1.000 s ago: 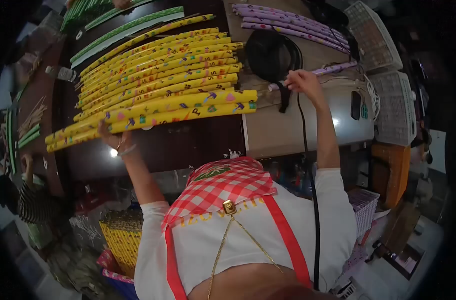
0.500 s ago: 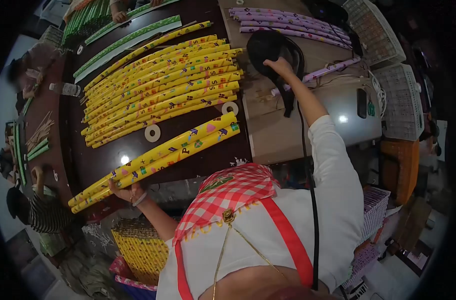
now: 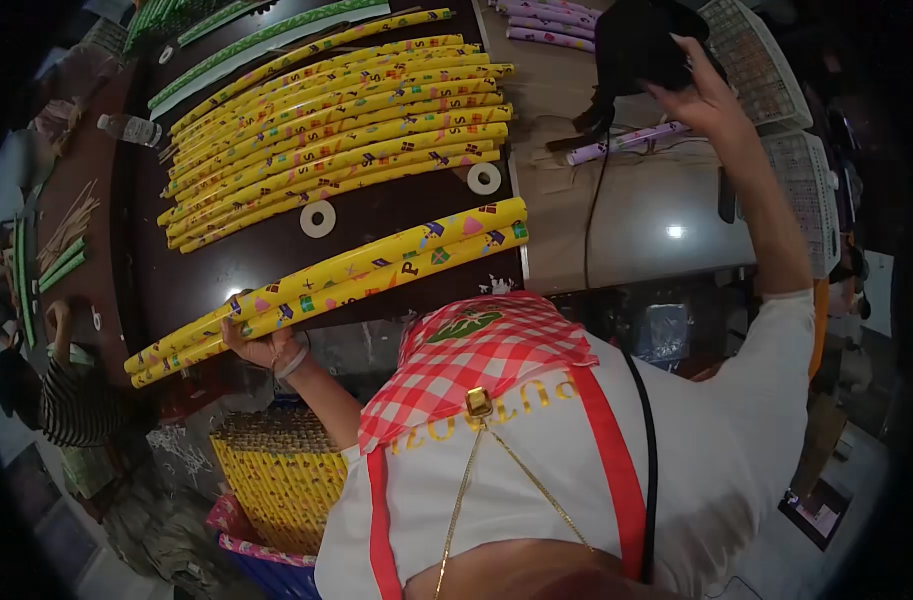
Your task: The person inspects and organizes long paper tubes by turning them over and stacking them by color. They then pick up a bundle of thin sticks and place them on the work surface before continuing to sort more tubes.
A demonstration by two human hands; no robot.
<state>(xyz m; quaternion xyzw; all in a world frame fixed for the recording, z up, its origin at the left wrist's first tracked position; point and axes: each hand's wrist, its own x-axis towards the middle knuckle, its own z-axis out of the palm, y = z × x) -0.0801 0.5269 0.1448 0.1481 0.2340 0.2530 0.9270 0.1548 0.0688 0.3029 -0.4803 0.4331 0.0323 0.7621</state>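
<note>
Two yellow patterned tubes point(image 3: 376, 268) lie side by side at a slant along the dark table's near edge. The fingers of my left hand point(image 3: 261, 348) are closed around them near their lower left end. At the upper right, my right hand point(image 3: 698, 98) is at the right edge of a black floppy object point(image 3: 648, 45), with thumb and fingers spread apart. Whether it is a bag or a cap, I cannot make out. Just below it lies a purple patterned tube point(image 3: 631, 142).
A row of yellow tubes point(image 3: 336, 135) covers the dark table, with tape rolls point(image 3: 317, 219) point(image 3: 483, 179) beside it. White baskets point(image 3: 801, 190) stand at the right. A bin of yellow tubes point(image 3: 281, 480) is below left. A person point(image 3: 81, 400) sits at the left.
My right hand and the black object have moved right and up, and the fingers have spread. The two held tubes have shifted slightly in view, their right ends moving right and up.
</note>
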